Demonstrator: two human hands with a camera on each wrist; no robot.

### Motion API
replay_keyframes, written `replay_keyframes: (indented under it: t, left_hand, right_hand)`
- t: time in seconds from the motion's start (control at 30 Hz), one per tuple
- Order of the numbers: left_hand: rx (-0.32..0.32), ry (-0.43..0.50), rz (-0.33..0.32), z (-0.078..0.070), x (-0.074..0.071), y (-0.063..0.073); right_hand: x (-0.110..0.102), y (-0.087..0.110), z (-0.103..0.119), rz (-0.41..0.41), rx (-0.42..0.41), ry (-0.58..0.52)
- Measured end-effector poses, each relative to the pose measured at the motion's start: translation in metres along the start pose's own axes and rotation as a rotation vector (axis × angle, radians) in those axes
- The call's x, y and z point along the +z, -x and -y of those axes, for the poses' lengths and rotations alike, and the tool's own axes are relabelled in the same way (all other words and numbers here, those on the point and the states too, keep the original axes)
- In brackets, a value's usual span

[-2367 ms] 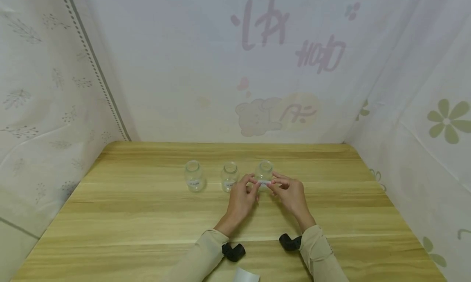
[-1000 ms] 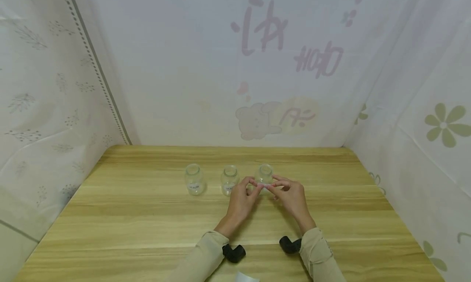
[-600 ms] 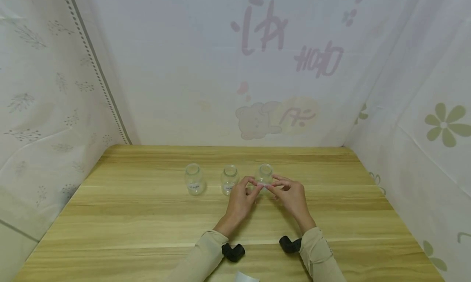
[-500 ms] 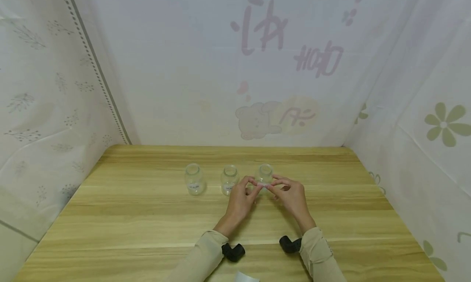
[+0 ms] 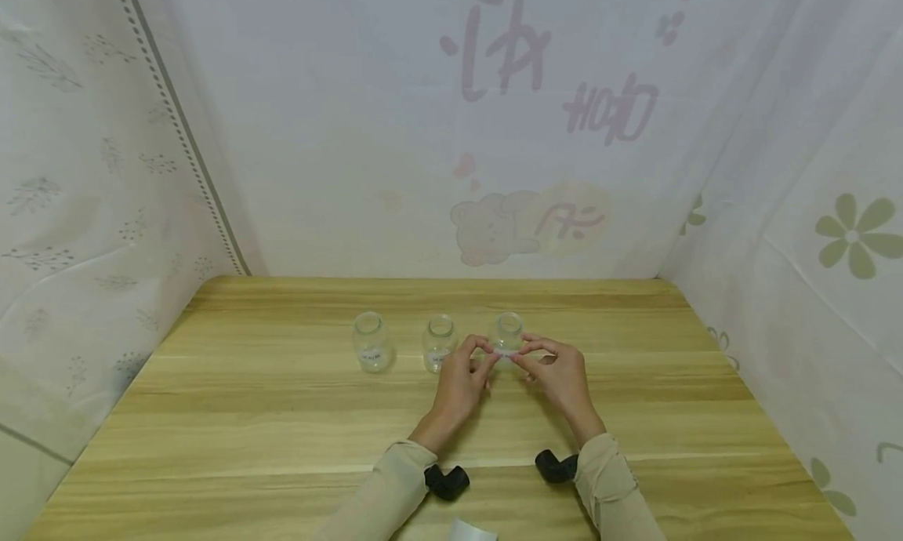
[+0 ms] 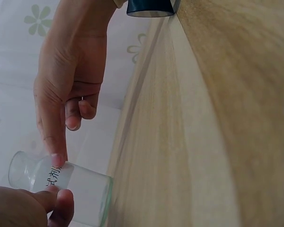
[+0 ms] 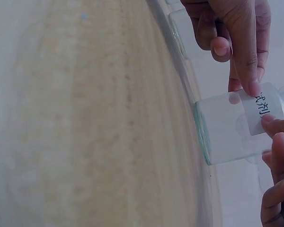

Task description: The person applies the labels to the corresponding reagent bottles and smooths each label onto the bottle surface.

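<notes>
A clear glass jar [image 5: 509, 333] stands upright on the table at the right end of a row of three. On its front is a white label [image 7: 260, 111] with dark handwritten characters. My left hand [image 5: 460, 380] holds the jar's left side, thumb pressed on the label's left part and fingers round toward the back. From the other side my right hand [image 5: 564, 376] holds it likewise, its thumb on the label's right part. In the left wrist view the writing on the label [image 6: 54, 175] shows between the two thumbs.
Two more lidless glass jars, the middle one [image 5: 440, 341] and the left one [image 5: 371, 341], bear similar labels. A pale sheet [image 5: 471, 531] lies at the table's near edge. Black curved pieces [image 5: 447, 483] sit at both wrists. Patterned cloth [image 5: 339, 133] hangs behind the table.
Both thumbs have moved slightly apart along the label, uncovering its writing. The jars have stayed in place; the head view has shifted a little.
</notes>
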State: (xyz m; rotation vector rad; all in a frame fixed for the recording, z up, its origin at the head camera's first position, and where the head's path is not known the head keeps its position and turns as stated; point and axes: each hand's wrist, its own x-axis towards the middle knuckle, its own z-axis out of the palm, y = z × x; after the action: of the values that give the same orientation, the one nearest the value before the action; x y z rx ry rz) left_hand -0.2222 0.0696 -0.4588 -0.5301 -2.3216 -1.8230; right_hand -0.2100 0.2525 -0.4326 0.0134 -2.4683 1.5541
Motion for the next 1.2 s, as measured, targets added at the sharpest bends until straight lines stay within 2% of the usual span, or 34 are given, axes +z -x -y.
replay_keyframes:
  t: [0.27,0.67,0.77,0.97,1.2]
  left_hand:
    - [0.000,0.022,-0.010,-0.0012,-0.0003,0.0002]
    - [-0.008,0.023,-0.010,-0.0011,0.0004,0.0003]
    - [-0.020,0.013,-0.001,-0.0018,0.0000,0.0000]
    - [0.002,-0.085,0.005,-0.0054,-0.0013,-0.0006]
    - [-0.012,-0.122,-0.007,-0.0063,-0.0004,-0.0014]
  right_hand:
    - [-0.0024,-0.0002,0.0034,0.021,0.040,-0.043]
    - [-0.0045,-0.0011,0.0006,0.038,0.046,-0.067]
    - [-0.0055,-0.0016,-0.0009,0.042,0.050,-0.072]
    - [-0.0062,-0.0005,0.0005,0.058,0.069,-0.091]
    - [-0.0021,0.0013,0.0010,0.079,0.025,-0.057]
